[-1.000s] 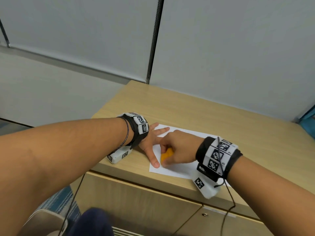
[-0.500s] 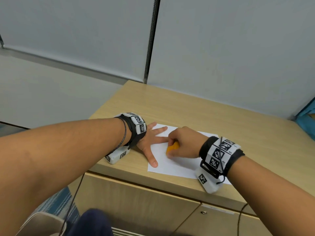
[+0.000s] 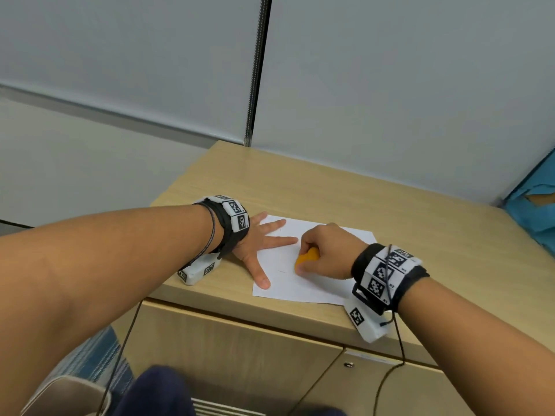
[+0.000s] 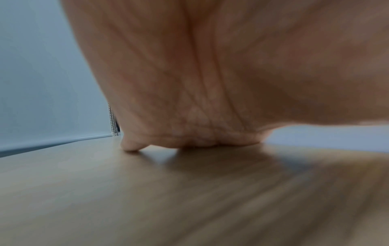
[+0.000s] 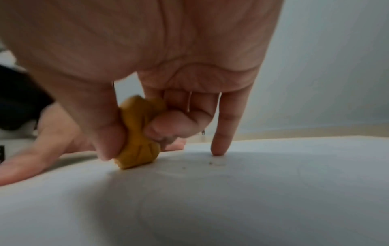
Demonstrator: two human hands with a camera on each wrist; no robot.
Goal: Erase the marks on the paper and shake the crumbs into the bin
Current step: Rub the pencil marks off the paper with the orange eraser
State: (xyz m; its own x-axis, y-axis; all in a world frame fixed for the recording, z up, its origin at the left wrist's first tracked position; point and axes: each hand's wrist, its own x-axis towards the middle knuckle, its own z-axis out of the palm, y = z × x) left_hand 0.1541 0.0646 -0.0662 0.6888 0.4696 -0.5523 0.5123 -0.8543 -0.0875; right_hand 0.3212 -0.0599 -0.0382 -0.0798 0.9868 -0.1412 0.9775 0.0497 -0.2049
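near the cabinet top's front edge, right hand pinching orange eraser slid back toward paper middle; left hand flat, still pinning sheet. erasing ongoing, crumbs unshaken.

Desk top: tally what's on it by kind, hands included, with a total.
Paper: 1
Eraser: 1, orange, pinched by the right hand
Hands: 2, left hand flat on the paper's edge, right hand on the eraser
Total: 4
Small crumbs lie on the paper in the right wrist view; too small to count.
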